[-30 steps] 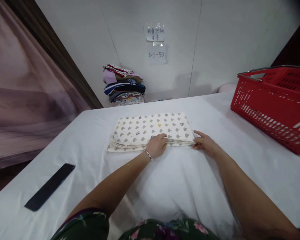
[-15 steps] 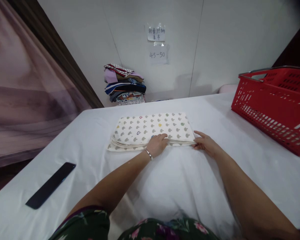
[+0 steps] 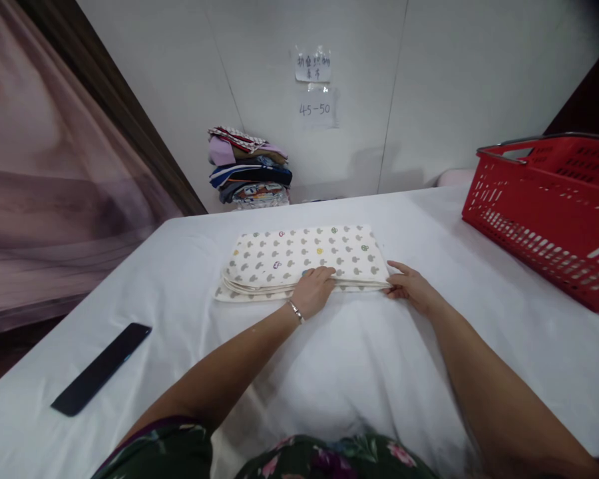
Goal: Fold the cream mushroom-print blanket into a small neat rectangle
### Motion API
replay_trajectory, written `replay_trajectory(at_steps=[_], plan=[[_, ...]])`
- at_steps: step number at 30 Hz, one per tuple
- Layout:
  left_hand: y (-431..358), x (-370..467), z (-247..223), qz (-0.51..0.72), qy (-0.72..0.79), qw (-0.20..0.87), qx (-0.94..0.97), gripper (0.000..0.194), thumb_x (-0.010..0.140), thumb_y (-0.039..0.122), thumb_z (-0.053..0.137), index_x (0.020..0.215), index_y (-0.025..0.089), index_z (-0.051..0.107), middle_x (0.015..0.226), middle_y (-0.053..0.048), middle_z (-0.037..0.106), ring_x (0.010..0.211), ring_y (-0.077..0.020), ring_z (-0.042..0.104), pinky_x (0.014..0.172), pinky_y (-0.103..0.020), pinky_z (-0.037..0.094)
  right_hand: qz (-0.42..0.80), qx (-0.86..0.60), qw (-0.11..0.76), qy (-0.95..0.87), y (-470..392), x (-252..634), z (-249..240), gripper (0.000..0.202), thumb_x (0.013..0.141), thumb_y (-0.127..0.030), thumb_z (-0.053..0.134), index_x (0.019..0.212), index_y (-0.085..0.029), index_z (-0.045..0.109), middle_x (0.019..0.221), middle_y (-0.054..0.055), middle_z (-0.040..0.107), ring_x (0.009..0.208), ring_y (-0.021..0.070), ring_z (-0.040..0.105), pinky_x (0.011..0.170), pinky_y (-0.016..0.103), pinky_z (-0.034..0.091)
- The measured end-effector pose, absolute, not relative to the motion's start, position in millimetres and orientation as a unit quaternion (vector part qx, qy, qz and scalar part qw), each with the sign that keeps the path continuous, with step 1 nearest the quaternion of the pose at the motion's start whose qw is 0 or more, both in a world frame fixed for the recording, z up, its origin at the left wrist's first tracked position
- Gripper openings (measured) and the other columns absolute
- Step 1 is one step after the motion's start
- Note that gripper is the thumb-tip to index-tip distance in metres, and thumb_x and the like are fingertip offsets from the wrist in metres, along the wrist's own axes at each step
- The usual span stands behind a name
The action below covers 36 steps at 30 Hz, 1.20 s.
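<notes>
White cloth printed with grey mushroom-like shapes and a few coloured ones, the folded fabric (image 3: 304, 253) lies flat in layers near the middle of the white-covered tabletop (image 3: 479, 266), its layered edge toward the person. The left hand (image 3: 313, 293) rests over that near edge, fingers bent across the top; whether they grip or merely press, I cannot tell. At the near right corner, the right hand (image 3: 409, 287) has its lower fingers closed on the fabric, with one finger stretched out above them. A bracelet (image 3: 296, 311) circles the left wrist. A red basket (image 3: 544, 226) stands well to the right, a flat dark object (image 3: 102, 369) lies to the left, and a stack of folded textiles (image 3: 249, 169) rises beyond the far edge.
</notes>
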State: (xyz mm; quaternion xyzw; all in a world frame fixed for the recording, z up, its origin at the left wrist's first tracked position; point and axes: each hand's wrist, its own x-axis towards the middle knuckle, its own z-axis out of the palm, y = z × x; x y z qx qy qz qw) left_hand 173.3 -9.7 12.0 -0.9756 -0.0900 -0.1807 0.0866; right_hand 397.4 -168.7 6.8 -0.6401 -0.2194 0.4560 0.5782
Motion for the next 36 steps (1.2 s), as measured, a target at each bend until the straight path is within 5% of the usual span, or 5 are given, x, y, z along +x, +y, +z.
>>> replay_trajectory(at_steps=[16,25,36], plan=[[-7.7,161.0,1.0,-0.187,-0.105,0.108,-0.971,0.024,0.089,0.012,0.039,0.087,0.018,0.061,0.113,-0.006,0.059,0.097,-0.0180,0.053,0.083,-0.034,0.041,0.454,-0.648,0.574,-0.211,-169.6,394.0,12.6,0.070,0.075,-0.013,0.059,0.139,-0.013,0.029,0.063,0.003,0.064,0.052,0.0121,0.060,0.053,0.021,0.054],[-0.7,139.4,7.6,-0.188,-0.191,0.084,-0.960,0.014,0.087,0.026,0.050,0.083,0.019,0.061,0.113,-0.006,0.058,0.099,-0.0202,0.052,0.080,-0.036,0.041,0.450,-0.650,0.575,-0.213,-170.3,392.1,14.2,0.071,0.073,-0.011,0.059,0.138,-0.012,0.030,0.065,0.003,0.065,0.053,0.0127,0.060,0.052,0.022,0.054],[9.0,112.5,10.7,-0.160,-0.265,0.103,-0.945,0.016,0.082,0.012,0.047,0.081,0.017,0.063,0.119,-0.008,0.056,0.105,-0.0239,0.049,0.083,-0.041,0.040,0.442,-0.653,0.575,-0.219,-170.4,398.0,1.3,0.070,0.072,-0.012,0.062,0.137,-0.014,0.035,0.066,0.003,0.065,0.055,0.0144,0.061,0.053,0.024,0.055]])
